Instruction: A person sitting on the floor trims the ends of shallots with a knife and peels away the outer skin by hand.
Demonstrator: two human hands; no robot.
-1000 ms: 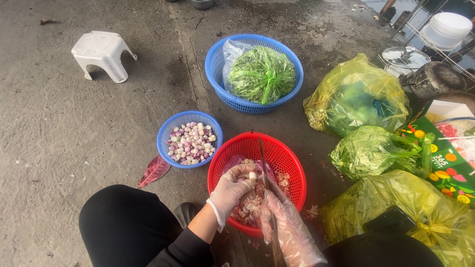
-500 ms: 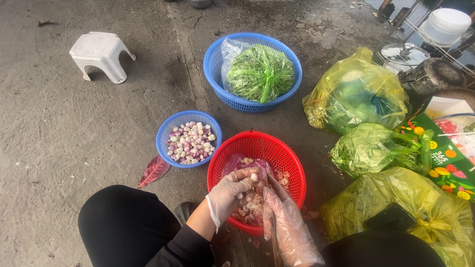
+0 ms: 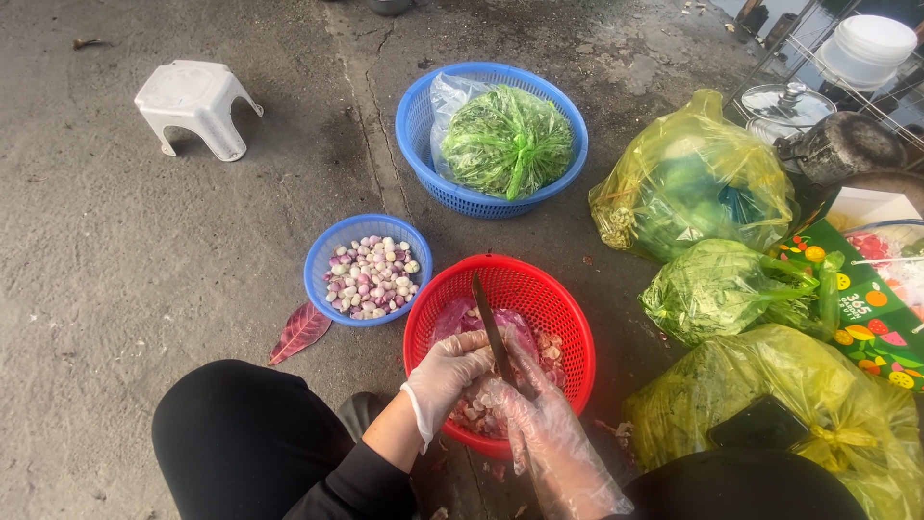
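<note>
Both hands work over the round red plastic mesh basket point(image 3: 563, 308) on the concrete floor point(image 3: 115, 250). My left hand point(image 3: 448, 371), in a thin clear glove, is curled with fingers together around something small; I judge it a shallot, but the item itself is covered by the fingers. My right hand point(image 3: 549, 433), also gloved, is closed on the handle of a dark-bladed kitchen knife point(image 3: 489, 323), blade pointing away from me over the basket.

Assessment of the step: peeling appears to be in hand. To do it well, I would keep the blade angled away from the left fingers, trim shallowly, and hold the work low over the red basket so skins drop inside. The loose gloves may slip; grip should be firm.

The small round blue plastic basket of peeled white and purple shallots point(image 3: 371, 274) sits just beside the red one, on its left.

Limits of view: the knife handle is buried in the glove. The red basket's contents are partly masked by both hands; I see pinkish scraps only. The yellow-tinted plastic bags of greens point(image 3: 693, 183) blur their contents. The right edge cuts off a printed green carton point(image 3: 857, 289).
</note>
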